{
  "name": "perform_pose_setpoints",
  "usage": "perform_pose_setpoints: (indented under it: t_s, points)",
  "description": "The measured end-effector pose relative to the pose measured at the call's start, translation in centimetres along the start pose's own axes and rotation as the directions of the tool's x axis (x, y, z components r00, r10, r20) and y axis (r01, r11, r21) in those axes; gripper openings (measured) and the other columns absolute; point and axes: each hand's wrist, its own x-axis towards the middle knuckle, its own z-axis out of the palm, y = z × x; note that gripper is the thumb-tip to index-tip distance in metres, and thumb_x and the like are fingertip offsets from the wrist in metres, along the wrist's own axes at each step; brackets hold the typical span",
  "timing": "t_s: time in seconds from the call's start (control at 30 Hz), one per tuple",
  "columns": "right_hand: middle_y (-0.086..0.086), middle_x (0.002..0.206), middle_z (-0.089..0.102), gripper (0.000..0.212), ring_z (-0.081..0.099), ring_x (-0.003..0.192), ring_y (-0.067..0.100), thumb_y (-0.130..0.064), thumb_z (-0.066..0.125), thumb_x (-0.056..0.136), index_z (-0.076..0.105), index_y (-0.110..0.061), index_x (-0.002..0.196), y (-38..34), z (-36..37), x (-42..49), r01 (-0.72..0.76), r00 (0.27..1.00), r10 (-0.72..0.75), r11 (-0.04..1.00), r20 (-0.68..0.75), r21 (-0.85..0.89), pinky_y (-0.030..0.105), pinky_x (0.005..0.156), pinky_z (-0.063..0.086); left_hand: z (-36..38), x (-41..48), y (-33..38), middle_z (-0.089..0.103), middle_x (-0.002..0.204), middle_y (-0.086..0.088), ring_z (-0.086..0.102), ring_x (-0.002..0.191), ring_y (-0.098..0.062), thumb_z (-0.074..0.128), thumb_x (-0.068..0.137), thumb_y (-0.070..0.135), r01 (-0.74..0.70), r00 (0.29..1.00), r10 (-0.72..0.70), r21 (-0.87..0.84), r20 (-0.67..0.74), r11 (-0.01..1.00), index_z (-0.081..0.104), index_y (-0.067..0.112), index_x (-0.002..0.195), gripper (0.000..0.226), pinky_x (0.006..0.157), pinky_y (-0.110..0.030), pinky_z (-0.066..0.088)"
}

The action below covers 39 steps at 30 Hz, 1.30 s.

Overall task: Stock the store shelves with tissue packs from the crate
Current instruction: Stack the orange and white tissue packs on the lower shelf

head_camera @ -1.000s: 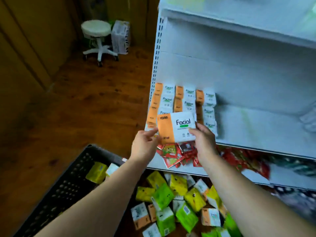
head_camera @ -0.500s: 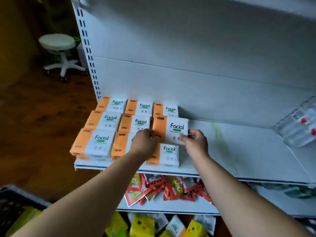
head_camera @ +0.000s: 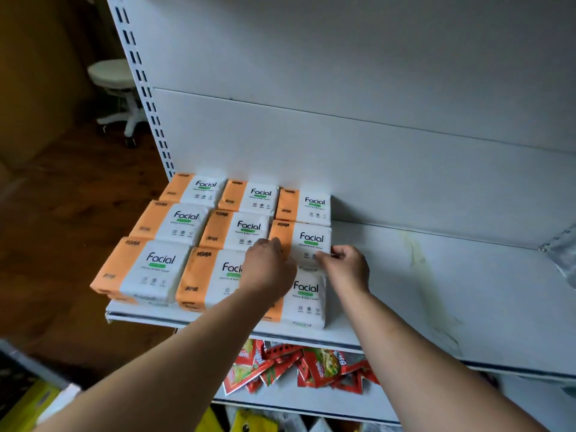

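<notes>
Head view: tissue pack (head_camera: pixel 307 240) lies between left hand (head_camera: pixel 269 269) and right hand (head_camera: pixel 347 268), each pinching one edge.

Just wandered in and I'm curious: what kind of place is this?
Most likely a small shop: a white slotted retail shelf holds neat rows of identical Facial tissue packs, and red snack sachets lie on the lower shelf.

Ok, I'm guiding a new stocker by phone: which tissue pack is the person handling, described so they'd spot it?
Find the white shelf with a grid of orange-and-white Facial packs at its left end. Look at the grid's right column, middle row. That pack is the only one held: left hand at its orange end, right hand pinching its white end.
</notes>
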Motion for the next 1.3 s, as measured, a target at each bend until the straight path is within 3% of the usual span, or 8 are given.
perform_pose_setpoints:
  t_s: [0.23, 0.4, 0.63, 0.77, 0.97, 1.07, 1.17, 1.3]
  points:
    - [0.004, 0.100, 0.070, 0.021, 0.063, 0.091, 0.023, -0.022, 0.064, 0.080, 0.068, -0.012, 0.098, -0.8, 0.3, -0.1, 0.042, 0.999, -0.040, 0.995, 0.031, -0.089, 0.023, 0.064, 0.039, -0.1, -0.1, 0.7, 0.056, 0.123, -0.016, 0.052, 0.110, -0.029, 0.047, 0.090, 0.014, 0.004, 1.000, -0.004, -0.069, 0.010, 0.998, 0.056, 0.000, 0.114, 0.029, 0.089, -0.029, 0.040]
    - [0.007, 0.128, 0.058, 0.041, 0.055, 0.117, 0.024, -0.024, 0.061, 0.085, 0.056, -0.012, 0.124, -1.7, -1.8, -3.0, 0.013, 1.000, -0.013, 0.992, -0.002, -0.124, 0.026, 0.090, 0.041, -2.3, -2.1, 0.9, 0.047, 0.140, -0.012, 0.045, 0.128, -0.024, 0.048, 0.092, 0.015, 0.056, 0.998, -0.058, -0.187, -0.008, 0.981, 0.044, 0.005, 0.137, 0.046, 0.103, -0.026, 0.034]
    - [0.005, 0.111, 0.065, 0.022, 0.060, 0.103, 0.022, -0.011, 0.059, 0.085, 0.065, -0.013, 0.106, -9.6, -1.1, -12.3, 0.102, 0.988, -0.094, 0.993, 0.125, -0.054, 0.028, 0.088, 0.047, -11.7, -8.4, -2.8, 0.052, 0.137, -0.008, 0.050, 0.125, -0.022, 0.050, 0.090, 0.017, 0.097, 0.985, -0.134, -0.292, -0.109, 0.952, 0.051, 0.010, 0.133, 0.043, 0.104, -0.032, 0.039]
    - [0.002, 0.098, 0.063, 0.017, 0.056, 0.086, 0.014, -0.008, 0.058, 0.086, 0.066, -0.009, 0.101, -13.7, 5.0, -20.0, 0.123, 0.949, -0.120, 0.992, 0.291, 0.008, 0.014, 0.066, 0.044, -18.4, -13.3, -10.2, 0.059, 0.128, -0.009, 0.056, 0.115, -0.028, 0.049, 0.090, 0.017, 0.198, 0.957, -0.249, -0.295, -0.146, 0.935, 0.057, 0.009, 0.124, 0.037, 0.095, -0.034, 0.046]
    - [-0.006, 0.072, 0.059, 0.014, 0.052, 0.066, 0.011, -0.008, 0.062, 0.080, 0.065, -0.020, 0.087, -13.9, 18.5, -33.3, 0.100, 0.873, -0.093, 0.995, 0.478, 0.012, 0.025, 0.071, 0.043, -24.7, -21.7, -26.1, 0.063, 0.124, -0.009, 0.063, 0.099, -0.020, 0.049, 0.090, 0.018, 0.415, 0.860, -0.485, -0.335, -0.160, 0.846, 0.052, 0.011, 0.133, 0.043, 0.084, -0.027, 0.044]
    - [-0.001, 0.077, 0.062, 0.014, 0.057, 0.073, 0.016, -0.010, 0.062, 0.081, 0.067, -0.018, 0.091, -12.2, 25.2, -39.5, 0.059, 0.830, -0.038, 0.998, 0.556, -0.019, 0.033, 0.076, 0.047, -26.3, -26.7, -33.8, 0.055, 0.134, -0.009, 0.053, 0.122, -0.023, 0.050, 0.091, 0.016, 0.501, 0.803, -0.585, -0.405, -0.112, 0.765, 0.050, 0.009, 0.133, 0.042, 0.102, -0.030, 0.040]
    - [0.003, 0.086, 0.062, 0.014, 0.059, 0.086, 0.019, -0.011, 0.062, 0.083, 0.069, -0.013, 0.094, -10.1, 31.0, -44.7, 0.063, 0.768, 0.006, 0.994, 0.640, -0.086, 0.035, 0.084, 0.049, -27.0, -31.1, -41.2, 0.053, 0.137, -0.006, 0.052, 0.122, -0.023, 0.048, 0.094, 0.018, 0.603, 0.723, -0.690, -0.464, -0.024, 0.649, 0.049, 0.011, 0.135, 0.042, 0.105, -0.033, 0.041]
    - [-0.001, 0.082, 0.058, 0.008, 0.049, 0.077, 0.018, -0.015, 0.063, 0.083, 0.062, -0.022, 0.080, -6.4, 37.0, -49.3, 0.093, 0.661, 0.083, 0.977, 0.746, -0.191, 0.027, 0.065, 0.039, -26.0, -35.1, -48.7, 0.054, 0.135, -0.005, 0.052, 0.122, -0.021, 0.048, 0.095, 0.018, 0.685, 0.615, -0.786, -0.538, 0.064, 0.492, 0.049, 0.013, 0.134, 0.040, 0.102, -0.031, 0.041]
